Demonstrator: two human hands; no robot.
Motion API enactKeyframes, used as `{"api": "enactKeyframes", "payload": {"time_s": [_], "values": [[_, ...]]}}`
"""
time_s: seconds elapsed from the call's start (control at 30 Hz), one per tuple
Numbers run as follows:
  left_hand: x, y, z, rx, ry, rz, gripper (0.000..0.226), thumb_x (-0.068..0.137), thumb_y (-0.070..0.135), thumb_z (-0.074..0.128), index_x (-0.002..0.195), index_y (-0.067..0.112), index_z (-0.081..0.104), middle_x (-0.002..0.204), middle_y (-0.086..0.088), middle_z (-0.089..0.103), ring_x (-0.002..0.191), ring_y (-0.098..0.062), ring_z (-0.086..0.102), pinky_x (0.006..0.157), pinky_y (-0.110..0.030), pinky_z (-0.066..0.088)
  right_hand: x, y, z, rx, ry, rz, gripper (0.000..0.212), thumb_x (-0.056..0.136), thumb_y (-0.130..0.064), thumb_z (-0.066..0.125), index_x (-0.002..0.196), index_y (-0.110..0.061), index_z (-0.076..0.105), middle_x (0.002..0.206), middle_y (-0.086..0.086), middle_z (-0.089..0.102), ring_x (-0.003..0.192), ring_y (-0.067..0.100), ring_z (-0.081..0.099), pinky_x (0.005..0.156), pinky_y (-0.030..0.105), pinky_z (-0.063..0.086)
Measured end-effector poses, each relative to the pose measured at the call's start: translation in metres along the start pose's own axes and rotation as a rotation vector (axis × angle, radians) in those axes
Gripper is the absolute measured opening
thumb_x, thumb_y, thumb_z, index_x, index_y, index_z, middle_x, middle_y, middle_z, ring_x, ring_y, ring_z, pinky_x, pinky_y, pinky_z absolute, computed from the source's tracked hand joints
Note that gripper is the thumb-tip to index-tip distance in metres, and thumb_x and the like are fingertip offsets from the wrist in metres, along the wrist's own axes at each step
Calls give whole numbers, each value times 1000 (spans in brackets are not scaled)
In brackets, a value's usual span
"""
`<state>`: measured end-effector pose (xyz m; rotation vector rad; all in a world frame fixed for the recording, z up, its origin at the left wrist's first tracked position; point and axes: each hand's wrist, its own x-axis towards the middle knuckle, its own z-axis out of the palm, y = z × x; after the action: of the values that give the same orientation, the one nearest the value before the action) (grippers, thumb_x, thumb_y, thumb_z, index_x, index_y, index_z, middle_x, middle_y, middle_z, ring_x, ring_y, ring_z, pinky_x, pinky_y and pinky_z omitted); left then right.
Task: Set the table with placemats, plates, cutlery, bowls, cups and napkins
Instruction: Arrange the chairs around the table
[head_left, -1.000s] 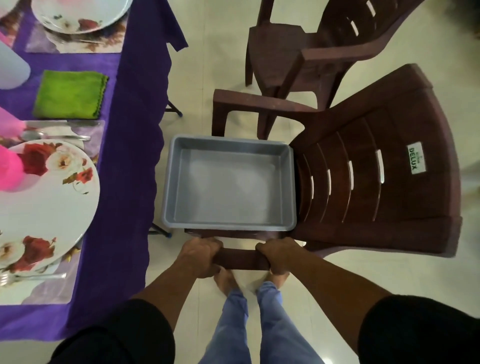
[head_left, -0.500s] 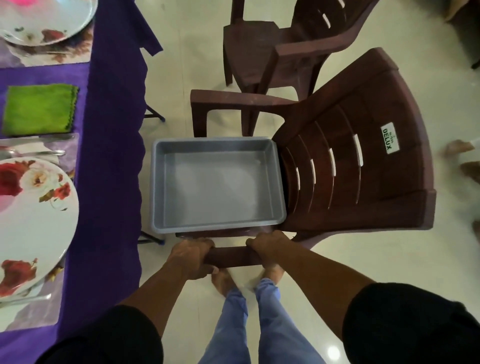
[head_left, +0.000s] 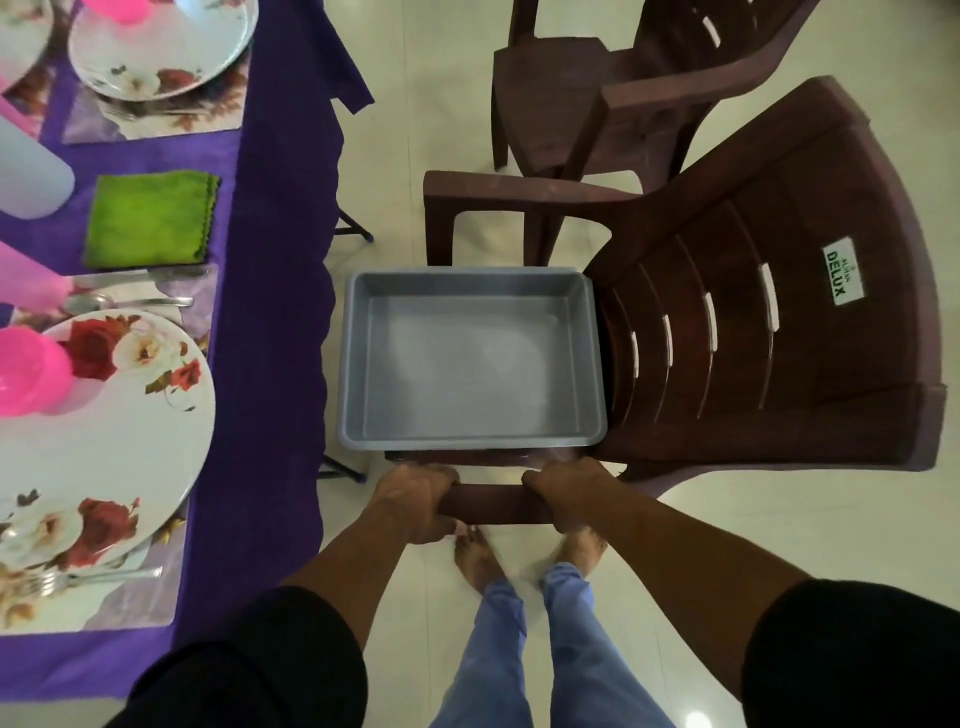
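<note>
Pale glossy floor tiles (head_left: 431, 156) under everything; landmark is the grey tub (head_left: 470, 358), sitting empty on the seat of a brown plastic chair (head_left: 769, 343). Chair back, with a white DELUX sticker (head_left: 843, 270), is right of the tub. Second brown chair (head_left: 618, 88) stands beyond the tub, up-frame. Just below the tub, both hands are on the chair's near armrest (head_left: 496, 503): left hand (head_left: 415, 501) grip is curled tight round the armrest's left end, right hand (head_left: 569, 496) grip curled round the right end, bare armrest between them. Bare feet and blue trousers (head_left: 550, 649) below the hands. Left of the tub, the surface with a purple cloth (head_left: 280, 312) hanging over its edge, cloth edge just beside the tub's left wall. Task things all sit on that surface, left of the tub: floral plate (head_left: 114, 431) on a placemat (head_left: 104, 603), fork (head_left: 88, 577) on the mat's near side, spoon (head_left: 124, 301) and knife (head_left: 145, 271) on its far side, pink bowl (head_left: 26, 371) on the plate's left part. Green napkin (head_left: 150, 218) lies beyond the knife. Further up-left, a second floral plate (head_left: 166, 47) on its own placemat (head_left: 156, 122), something pink on it, cut off by the frame. Pale translucent object (head_left: 26, 171) left of the napkin, can't tell what it is.
</note>
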<state>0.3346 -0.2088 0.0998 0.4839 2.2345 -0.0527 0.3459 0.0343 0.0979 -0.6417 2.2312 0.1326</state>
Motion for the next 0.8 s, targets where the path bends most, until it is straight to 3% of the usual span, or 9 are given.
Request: {"api": "enactKeyframes", "payload": {"time_s": [0.1,0.2,0.3,0.4,0.53,0.63,0.8], "values": [[0,-2,-1,3,0,-5,61,83,62,72,135,34,53,134,4,61,126,-22,57,109,-40,46,3,-1,-4,20,3,1,47,86,-26,67,131,-26,53,125,1,61,123,24,55,87,37,37],[-1,-5,-2,15,0,-9,62,84,62,72,135,33,53,136,4,61,128,-22,56,110,-41,45,5,-2,-5,29,-9,9,49,87,-25,67,134,-25,52,130,1,61,129,24,51,98,41,39],[-2,-10,5,-17,-10,-14,62,85,62,72,136,33,53,138,4,60,129,-21,55,111,-39,44,8,-8,-7,24,-51,5,47,88,-23,67,132,-22,53,129,3,61,129,26,51,101,43,40],[-1,-9,11,-136,-6,-25,63,87,58,72,139,30,54,142,3,58,132,-19,54,110,-33,43,10,-6,-13,13,-56,-5,43,89,-25,68,131,-19,58,131,5,61,127,28,55,101,45,47],[4,-5,-5,-380,-10,-73,70,91,54,69,152,26,46,153,-2,52,139,-21,50,114,-33,41,18,11,-48,186,-60,72,42,94,-26,65,133,-16,55,132,11,61,120,34,62,96,45,54],[3,1,-23,-526,61,-99,60,92,46,69,146,27,51,146,-2,58,132,-21,56,110,-32,44,11,28,-80,256,46,131,39,98,-33,56,133,-16,50,131,13,61,118,36,61,84,40,48],[-3,23,-72,-595,145,-69,62,97,43,67,152,23,45,154,0,51,138,-19,50,111,-22,36,-37,54,-126,350,265,275,47,100,-45,49,140,-20,47,137,11,57,124,35,55,100,49,47]]}}
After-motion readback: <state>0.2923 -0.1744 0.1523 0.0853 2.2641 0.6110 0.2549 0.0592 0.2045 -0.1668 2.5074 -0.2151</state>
